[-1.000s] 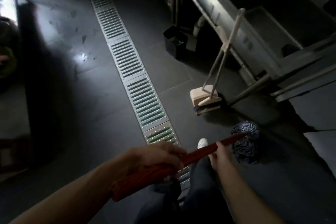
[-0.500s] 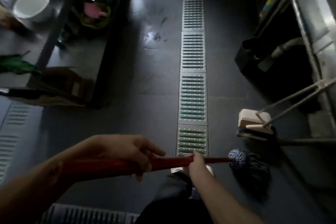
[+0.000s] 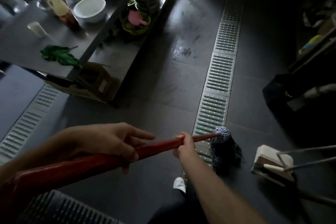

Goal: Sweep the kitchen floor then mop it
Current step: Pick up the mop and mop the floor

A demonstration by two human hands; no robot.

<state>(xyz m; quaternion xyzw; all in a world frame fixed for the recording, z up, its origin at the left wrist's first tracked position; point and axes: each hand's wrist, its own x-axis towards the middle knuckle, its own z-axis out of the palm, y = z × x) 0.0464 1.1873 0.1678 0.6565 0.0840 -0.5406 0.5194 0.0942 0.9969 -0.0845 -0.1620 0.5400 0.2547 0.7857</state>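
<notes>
Mop handle (image 3: pixel 109 158) slants right toward mop head (image 3: pixel 225 147), both hands gripping.

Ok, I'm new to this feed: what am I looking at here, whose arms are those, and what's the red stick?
No machine here: one camera worn on a person's head, looking down at their own bare arms. The left grip and right grip both hold a red mop handle. Its dark stringy mop head rests on the dark kitchen floor, partly over a metal drain grate. A dustpan and brush stand at right. A steel table with a white bowl is upper left.
</notes>
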